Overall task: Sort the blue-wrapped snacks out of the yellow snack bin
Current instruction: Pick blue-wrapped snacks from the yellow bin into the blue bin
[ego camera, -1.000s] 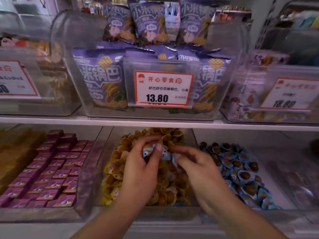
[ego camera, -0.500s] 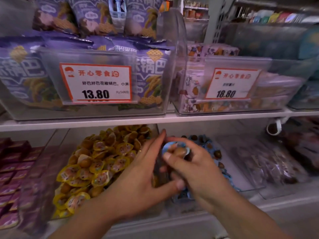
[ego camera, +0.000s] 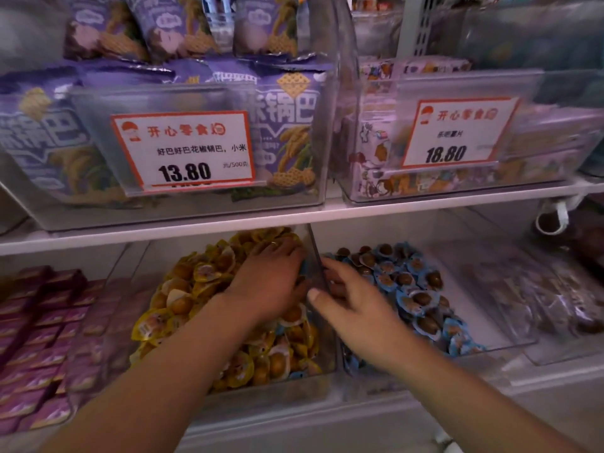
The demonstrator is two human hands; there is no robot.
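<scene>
The clear bin of yellow-wrapped snacks (ego camera: 202, 289) sits on the lower shelf, centre. My left hand (ego camera: 271, 282) reaches into it and its fingers rest on the pile by the bin's right wall (ego camera: 315, 253), next to a blue wrapper (ego camera: 303, 269). More blue-wrapped snacks (ego camera: 296, 375) lie among the yellow ones near the front. My right hand (ego camera: 353, 305) hovers over the neighbouring bin of blue-wrapped snacks (ego camera: 408, 282), fingers loose and thumb out, with nothing visible in it.
A bin of purple packets (ego camera: 49, 338) stands to the left. A clear bin of dark wrapped snacks (ego camera: 555, 305) stands to the right. The upper shelf edge (ego camera: 294, 220) overhangs the bins, carrying tubs of purple bags (ego camera: 287, 125) with price cards (ego camera: 183, 152).
My left hand passed a blue-wrapped snack to my right hand, then went back into the yellow bin. My right hand moved over the blue bin and no longer shows the snack. The view shifted right.
</scene>
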